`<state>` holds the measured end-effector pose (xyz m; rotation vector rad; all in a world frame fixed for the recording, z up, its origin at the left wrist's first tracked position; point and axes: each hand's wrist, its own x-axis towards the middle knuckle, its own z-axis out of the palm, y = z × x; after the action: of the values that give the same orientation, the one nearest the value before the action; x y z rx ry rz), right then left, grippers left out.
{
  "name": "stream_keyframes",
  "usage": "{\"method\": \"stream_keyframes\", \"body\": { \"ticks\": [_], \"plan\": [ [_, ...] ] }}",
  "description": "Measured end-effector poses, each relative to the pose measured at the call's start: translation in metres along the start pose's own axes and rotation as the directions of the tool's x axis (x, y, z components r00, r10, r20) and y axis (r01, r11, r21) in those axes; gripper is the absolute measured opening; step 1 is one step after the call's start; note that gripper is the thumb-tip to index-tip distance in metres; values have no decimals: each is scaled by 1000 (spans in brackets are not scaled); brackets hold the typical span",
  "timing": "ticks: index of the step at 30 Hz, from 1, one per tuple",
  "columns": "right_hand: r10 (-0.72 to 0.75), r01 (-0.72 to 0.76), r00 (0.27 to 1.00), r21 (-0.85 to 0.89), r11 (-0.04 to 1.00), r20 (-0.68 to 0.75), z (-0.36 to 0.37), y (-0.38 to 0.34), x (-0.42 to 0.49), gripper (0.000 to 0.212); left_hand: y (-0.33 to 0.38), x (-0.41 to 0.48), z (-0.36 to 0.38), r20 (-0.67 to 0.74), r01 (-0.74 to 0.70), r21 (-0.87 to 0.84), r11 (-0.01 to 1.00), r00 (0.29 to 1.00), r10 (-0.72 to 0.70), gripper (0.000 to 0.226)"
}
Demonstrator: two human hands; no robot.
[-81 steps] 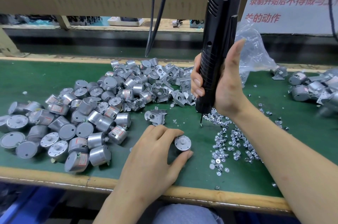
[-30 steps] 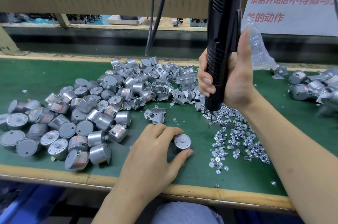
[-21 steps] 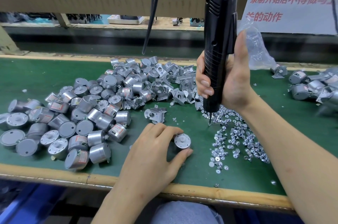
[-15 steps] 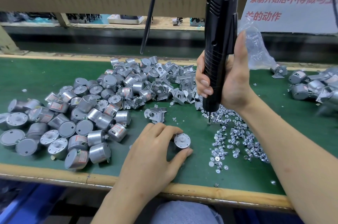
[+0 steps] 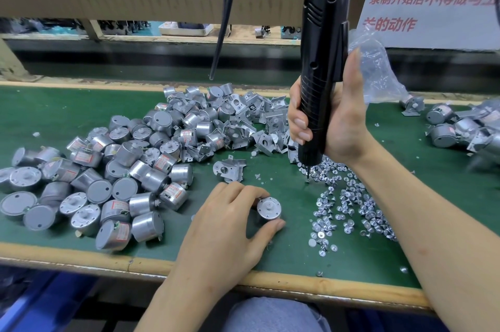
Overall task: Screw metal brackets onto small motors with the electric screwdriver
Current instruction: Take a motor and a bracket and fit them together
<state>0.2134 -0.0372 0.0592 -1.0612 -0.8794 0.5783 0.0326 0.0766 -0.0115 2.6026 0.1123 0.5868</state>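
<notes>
Silver screws point(image 5: 332, 169) are probed by the screwdriver point(image 5: 322, 74) gripped in the right hand point(image 5: 341, 126). A motor point(image 5: 268, 208) is held by the left hand point(image 5: 227, 226); a bracket point(image 5: 228, 169) seems needed next.

Green bench point(image 5: 67, 115), motors point(image 5: 108, 182) heaped left, brackets point(image 5: 243, 120) behind, screws point(image 5: 346, 204) scattered right, possibly bracketed motors point(image 5: 454, 128) far right

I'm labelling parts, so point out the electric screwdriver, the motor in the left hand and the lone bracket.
electric screwdriver point(image 5: 320, 66), head view, black body
motor point(image 5: 268, 207), head view, round top face
lone bracket point(image 5: 229, 169), head view, flat plate
</notes>
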Motion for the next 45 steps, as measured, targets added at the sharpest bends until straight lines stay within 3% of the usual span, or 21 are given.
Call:
{"method": "stream_keyframes", "body": {
  "ticks": [21,25,28,31,35,39,45],
  "plan": [
    [8,-8,1000,-33,999,12,4,-2,-2,79,1,-1,-1,-4,4,7,1000,1000,-4,39],
    [-19,18,1000,11,1000,9,7,-3,-2,78,1,-1,-4,-168,65,-35,997,983,-70,51],
    [-46,45,999,32,998,3,9,-5,-2,78,-9,3,-8,-342,125,153,980,937,-66,27],
    [-57,56,998,31,998,26,12,-5,-2,77,-22,7,-8,-331,209,348,914,939,-89,26],
    [-43,40,997,50,998,56,18,-3,-3,74,-31,13,-8,-295,228,423,877,950,-105,13],
    [-37,34,998,58,998,50,19,-5,-3,74,-34,18,-9,-329,175,384,906,943,-42,9],
    [-56,54,998,55,997,34,18,-7,-4,73,-22,18,-19,-299,5,110,994,954,29,16]
  ]
}}
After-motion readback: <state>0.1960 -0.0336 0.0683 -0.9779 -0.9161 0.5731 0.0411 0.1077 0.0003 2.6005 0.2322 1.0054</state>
